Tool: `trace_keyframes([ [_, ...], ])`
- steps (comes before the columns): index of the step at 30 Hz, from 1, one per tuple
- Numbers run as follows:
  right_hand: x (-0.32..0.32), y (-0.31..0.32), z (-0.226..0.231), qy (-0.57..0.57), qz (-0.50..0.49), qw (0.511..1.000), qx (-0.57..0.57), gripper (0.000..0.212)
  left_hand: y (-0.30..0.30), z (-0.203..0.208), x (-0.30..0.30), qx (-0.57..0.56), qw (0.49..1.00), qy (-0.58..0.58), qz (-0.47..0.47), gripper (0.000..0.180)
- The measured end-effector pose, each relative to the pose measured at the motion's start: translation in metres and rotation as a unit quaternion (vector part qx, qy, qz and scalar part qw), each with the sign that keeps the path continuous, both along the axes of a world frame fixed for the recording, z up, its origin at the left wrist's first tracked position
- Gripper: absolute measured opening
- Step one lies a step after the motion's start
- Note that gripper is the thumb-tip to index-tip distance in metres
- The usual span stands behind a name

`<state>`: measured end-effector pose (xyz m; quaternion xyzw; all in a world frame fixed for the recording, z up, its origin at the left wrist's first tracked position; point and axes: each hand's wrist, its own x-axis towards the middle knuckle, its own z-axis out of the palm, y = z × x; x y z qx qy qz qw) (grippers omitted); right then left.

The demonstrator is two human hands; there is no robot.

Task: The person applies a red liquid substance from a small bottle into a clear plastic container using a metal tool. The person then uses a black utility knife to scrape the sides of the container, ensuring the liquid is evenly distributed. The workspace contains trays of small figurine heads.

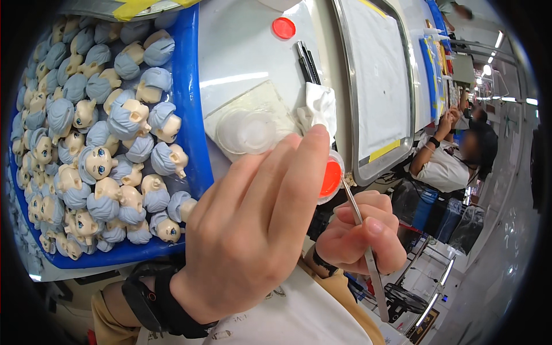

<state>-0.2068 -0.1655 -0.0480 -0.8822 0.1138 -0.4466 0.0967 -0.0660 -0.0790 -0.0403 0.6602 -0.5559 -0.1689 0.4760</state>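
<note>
My left hand (247, 230), back turned up, has its fingers curled over a small clear cup of red paint (330, 179). Its index finger covers part of the cup, and the thumb is hidden. Pinched in my right hand (362, 233) is a thin metal spatula (372, 270); the far end reaches the cup's rim. Just beyond my left fingers, a clear round dish (247, 131) rests on a pale square tile (256, 98). A crumpled white cloth (319, 102) lies by the index fingertip.
A blue tray (192, 115) heaped with doll heads (98, 163) with grey-blue hair fills the left. Farther off lie a red lid (283, 28) and dark pens (308, 62). A metal tray (411, 129) with white lining stands at right. Beyond it a co-worker (445, 164) sits.
</note>
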Motion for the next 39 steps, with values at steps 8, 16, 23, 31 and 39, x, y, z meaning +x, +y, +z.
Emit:
trace_keyframes([
  [8,0.003,0.005,-0.011,-0.05,-0.032,0.998,-0.003,0.018,0.008,0.002,-0.008,-0.008,1.0,-0.021,-0.009,0.062],
  [16,-0.003,0.003,-0.022,-0.119,0.027,0.992,0.038,0.037,0.021,0.037,0.019,0.081,0.993,-0.064,-0.056,0.066],
  [23,-0.003,-0.002,-0.019,-0.071,0.014,0.997,-0.001,0.022,0.006,0.029,0.036,0.116,0.982,-0.106,-0.108,0.07],
  [31,-0.003,0.001,-0.024,-0.12,0.042,0.992,0.023,0.034,0.0,0.023,0.016,0.085,0.992,-0.065,-0.071,0.064],
  [39,-0.001,0.004,-0.021,-0.069,-0.017,0.997,-0.008,0.019,0.001,0.019,0.016,0.086,0.992,-0.048,-0.077,0.061],
])
